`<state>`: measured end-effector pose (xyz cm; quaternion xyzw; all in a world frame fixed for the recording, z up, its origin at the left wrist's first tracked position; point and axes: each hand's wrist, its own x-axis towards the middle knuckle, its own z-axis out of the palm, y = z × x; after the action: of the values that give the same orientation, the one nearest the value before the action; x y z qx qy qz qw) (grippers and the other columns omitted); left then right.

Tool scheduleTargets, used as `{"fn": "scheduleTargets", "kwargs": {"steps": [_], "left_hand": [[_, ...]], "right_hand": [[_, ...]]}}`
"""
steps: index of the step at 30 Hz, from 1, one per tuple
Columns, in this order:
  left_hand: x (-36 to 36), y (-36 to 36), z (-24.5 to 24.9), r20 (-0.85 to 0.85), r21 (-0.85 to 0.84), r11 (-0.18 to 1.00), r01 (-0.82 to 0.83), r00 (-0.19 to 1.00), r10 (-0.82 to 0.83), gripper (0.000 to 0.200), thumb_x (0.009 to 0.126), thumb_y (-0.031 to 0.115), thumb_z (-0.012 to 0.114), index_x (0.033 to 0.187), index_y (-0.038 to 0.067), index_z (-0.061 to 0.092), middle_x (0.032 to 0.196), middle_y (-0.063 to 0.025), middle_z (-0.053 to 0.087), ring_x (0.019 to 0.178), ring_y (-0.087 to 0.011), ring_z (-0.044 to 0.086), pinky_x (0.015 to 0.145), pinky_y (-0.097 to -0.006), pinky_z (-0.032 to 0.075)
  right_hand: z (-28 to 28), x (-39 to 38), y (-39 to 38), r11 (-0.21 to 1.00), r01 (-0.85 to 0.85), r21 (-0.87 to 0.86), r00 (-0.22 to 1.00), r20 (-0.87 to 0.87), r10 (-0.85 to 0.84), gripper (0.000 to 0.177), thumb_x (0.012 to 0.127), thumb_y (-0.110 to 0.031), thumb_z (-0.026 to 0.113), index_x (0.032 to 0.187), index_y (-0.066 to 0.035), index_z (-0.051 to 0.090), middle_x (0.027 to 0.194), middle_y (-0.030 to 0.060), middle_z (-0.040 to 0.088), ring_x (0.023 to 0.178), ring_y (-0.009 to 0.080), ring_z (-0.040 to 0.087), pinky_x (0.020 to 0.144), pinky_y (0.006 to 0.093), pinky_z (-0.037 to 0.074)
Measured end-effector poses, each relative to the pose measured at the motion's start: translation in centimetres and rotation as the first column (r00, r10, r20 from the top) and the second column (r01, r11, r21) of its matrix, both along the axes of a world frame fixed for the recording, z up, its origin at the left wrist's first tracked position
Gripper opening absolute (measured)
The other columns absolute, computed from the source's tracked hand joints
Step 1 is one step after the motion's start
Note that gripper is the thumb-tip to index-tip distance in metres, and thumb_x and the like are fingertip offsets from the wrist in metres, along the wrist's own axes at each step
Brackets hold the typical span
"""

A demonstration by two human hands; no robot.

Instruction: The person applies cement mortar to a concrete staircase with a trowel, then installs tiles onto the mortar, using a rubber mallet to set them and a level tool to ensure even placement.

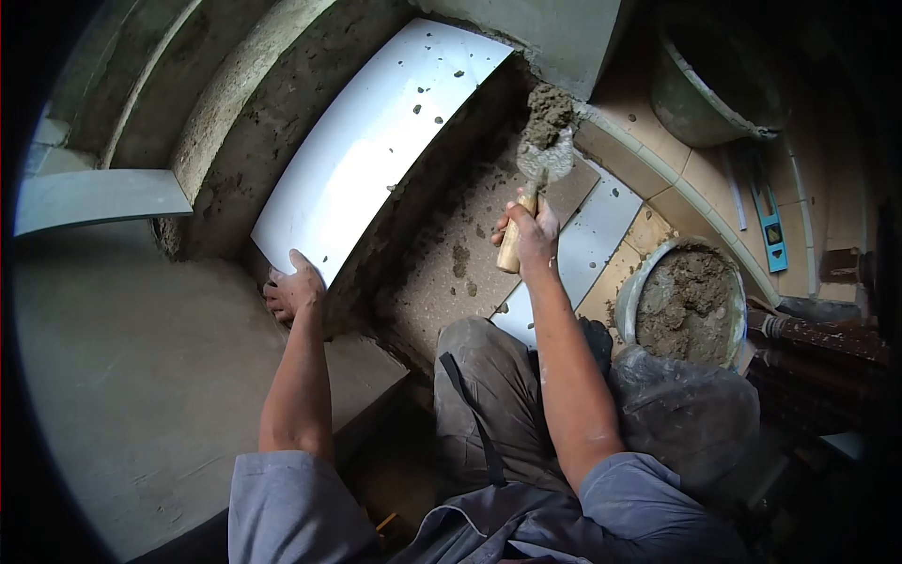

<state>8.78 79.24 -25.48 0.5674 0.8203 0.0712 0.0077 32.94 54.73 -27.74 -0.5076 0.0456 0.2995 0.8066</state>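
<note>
Your right hand [532, 232] grips the trowel [554, 164]; hold it flat so mud [548, 113] stays. Your left hand [300, 289] holds the white tile [376, 141] at its near end; press softly.

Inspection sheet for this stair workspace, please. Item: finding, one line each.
Surface: speckled floor panel strewn with grey crumbs and splotches.
Job's things: white slab on the step, dotted with grey bits; trowel loaded with wet grey mix; bucket holding more mix.
Clutter: clear plastic against the bucket; blue spirit level on the tiles at right; second container at upper right, contents too dark to tell.
Hands: left hand at the slab's near end, thumb on top; right hand closed round the trowel's wooden handle.
Cables: nothing seen.
Surroundings: curved concrete steps at upper left; frame edges dark.
</note>
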Motion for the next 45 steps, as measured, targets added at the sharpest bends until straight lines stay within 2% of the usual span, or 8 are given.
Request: {"fn": "scheduleTargets", "kwargs": {"steps": [3, 7, 11, 12, 13, 15, 17, 45], "left_hand": [[0.0, 0.0, -0.1, 0.000, 0.010, 1.000, 0.003, 1.000, -0.003, 0.076, 0.088, 0.065, 0.044, 0.142, 0.013, 0.041, 0.145, -0.0182, 0.033, 0.135, -0.0366, 0.025, 0.109, -0.0550, 0.019], [-0.3, 0.2, -0.4, -0.009, 0.012, 1.000, 0.005, 1.000, -0.005, 0.077, 0.087, 0.066, 0.044, 0.143, 0.012, 0.040, 0.146, -0.0186, 0.032, 0.136, -0.0372, 0.026, 0.108, -0.0563, 0.020], [-0.1, -0.2, -0.1, 0.008, 0.003, 1.000, 0.014, 1.000, -0.014, 0.077, 0.087, 0.066, 0.043, 0.143, 0.012, 0.040, 0.147, -0.0191, 0.032, 0.136, -0.0381, 0.026, 0.108, -0.0566, 0.021], [-0.1, 0.0, -0.3, 0.003, 0.003, 1.000, 0.014, 1.000, -0.014, 0.078, 0.088, 0.066, 0.043, 0.143, 0.012, 0.040, 0.146, -0.0192, 0.032, 0.136, -0.0382, 0.026, 0.108, -0.0566, 0.020], [-0.3, 0.1, -0.3, 0.001, 0.008, 1.000, 0.021, 1.000, -0.021, 0.078, 0.088, 0.066, 0.043, 0.143, 0.011, 0.040, 0.146, -0.0193, 0.032, 0.136, -0.0383, 0.026, 0.108, -0.0565, 0.020], [-0.1, 0.2, -0.2, 0.005, 0.013, 1.000, 0.026, 1.000, -0.026, 0.079, 0.087, 0.066, 0.043, 0.143, 0.010, 0.040, 0.146, -0.0196, 0.032, 0.136, -0.0383, 0.026, 0.108, -0.0566, 0.020], [0.1, -0.3, 0.2, 0.013, 0.009, 1.000, 0.023, 1.000, -0.023, 0.079, 0.087, 0.066, 0.043, 0.143, 0.010, 0.040, 0.146, -0.0199, 0.032, 0.136, -0.0382, 0.026, 0.108, -0.0566, 0.020], [-0.1, 0.1, -0.4, -0.008, 0.036, 0.999, 0.010, 1.000, -0.010, 0.076, 0.088, 0.064, 0.044, 0.142, 0.011, 0.040, 0.145, -0.0208, 0.033, 0.135, -0.0389, 0.026, 0.107, -0.0574, 0.020]], "right_hand": [[-1.3, -2.1, 3.1, 0.971, 0.157, -0.181, 0.987, -0.013, -0.162, 0.042, 0.092, -0.015, 0.061, 0.122, -0.005, 0.035, 0.080, 0.0100, 0.056, 0.057, 0.0172, 0.057, 0.043, 0.0307, 0.049], [-7.3, -2.6, 10.6, 0.754, 0.039, -0.656, 0.999, 0.005, -0.047, 0.059, 0.087, -0.014, 0.061, 0.133, 0.003, 0.027, 0.116, 0.0337, 0.052, 0.107, 0.0468, 0.056, 0.089, 0.0492, 0.048], [-3.9, -5.4, 9.2, 0.846, 0.129, -0.517, 0.929, 0.361, 0.080, 0.059, 0.087, -0.019, 0.062, 0.131, 0.003, 0.031, 0.118, 0.0331, 0.053, 0.107, 0.0487, 0.056, 0.092, 0.0493, 0.047], [-7.0, -5.3, 10.3, 0.810, 0.293, -0.507, 0.918, 0.385, -0.092, 0.065, 0.087, -0.019, 0.065, 0.138, -0.001, 0.029, 0.102, 0.0204, 0.058, 0.081, 0.0305, 0.064, 0.064, 0.0403, 0.055], [-2.7, -3.4, 8.0, 0.966, 0.071, -0.249, 0.975, -0.188, -0.121, 0.055, 0.087, -0.019, 0.064, 0.132, -0.004, 0.036, 0.088, 0.0124, 0.056, 0.066, 0.0208, 0.060, 0.050, 0.0373, 0.052], [-7.5, -0.3, 6.5, 0.979, 0.080, -0.190, 0.977, -0.178, -0.114, 0.037, 0.088, -0.018, 0.063, 0.118, -0.008, 0.044, 0.078, 0.0068, 0.051, 0.057, 0.0142, 0.054, 0.041, 0.0322, 0.046], [-11.0, 3.1, 3.7, 0.918, -0.195, -0.345, 0.966, -0.230, 0.119, 0.026, 0.089, -0.023, 0.063, 0.104, -0.011, 0.046, 0.072, 0.0045, 0.050, 0.052, 0.0146, 0.052, 0.041, 0.0318, 0.046], [-8.0, 5.1, 10.7, 0.914, -0.237, 0.329, 0.842, -0.401, 0.362, 0.030, 0.091, -0.036, 0.060, 0.082, -0.013, 0.043, 0.056, 0.0015, 0.042, 0.042, 0.0130, 0.042, 0.039, 0.0317, 0.039]]}}
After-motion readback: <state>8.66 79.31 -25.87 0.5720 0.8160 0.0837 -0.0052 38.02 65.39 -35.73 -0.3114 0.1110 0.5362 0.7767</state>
